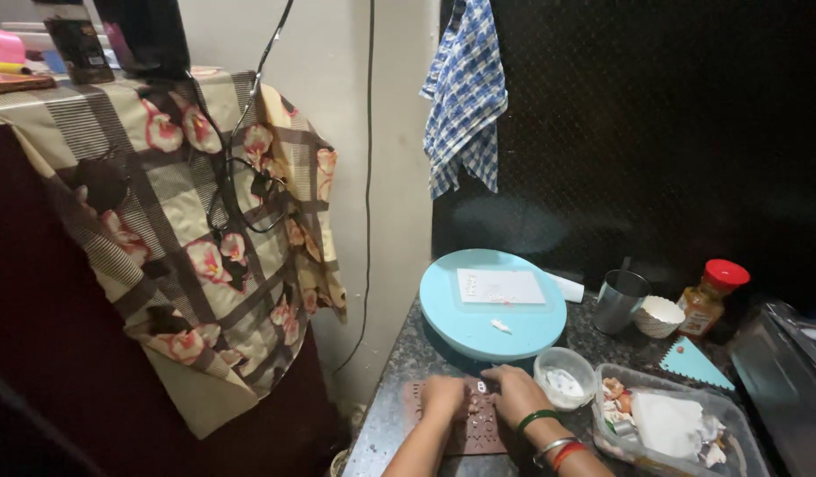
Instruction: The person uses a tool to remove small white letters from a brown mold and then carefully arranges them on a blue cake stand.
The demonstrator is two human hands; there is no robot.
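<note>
Both hands rested on a brown patterned mat point(465, 422) that lay flat on the dark speckled table point(408, 380), near its front edge and just below the pale blue turntable point(478, 327). The left hand point(445, 396) pressed on the mat's upper left part, fingers curled together against the surface. The right hand point(516, 395) lay on the mat's upper right part, fingers bent downward; whether they pinched anything could not be determined. A small white piece point(481, 386) sat between the two hands, touching or just beside the right hand's fingers, so the right hand was the nearer. The mat's long axis appeared to run toward the viewer, though its lower end was cut off by the forearms and the frame edge.

The mat's cut-out pattern was too small and dim to read. A small white bowl point(564, 378) stood just right of the right hand, with a clear plastic tray point(682, 442) of scraps beyond it. A white card point(500, 286) lay on the turntable. The right wrist carried bangles point(549, 437).
</note>
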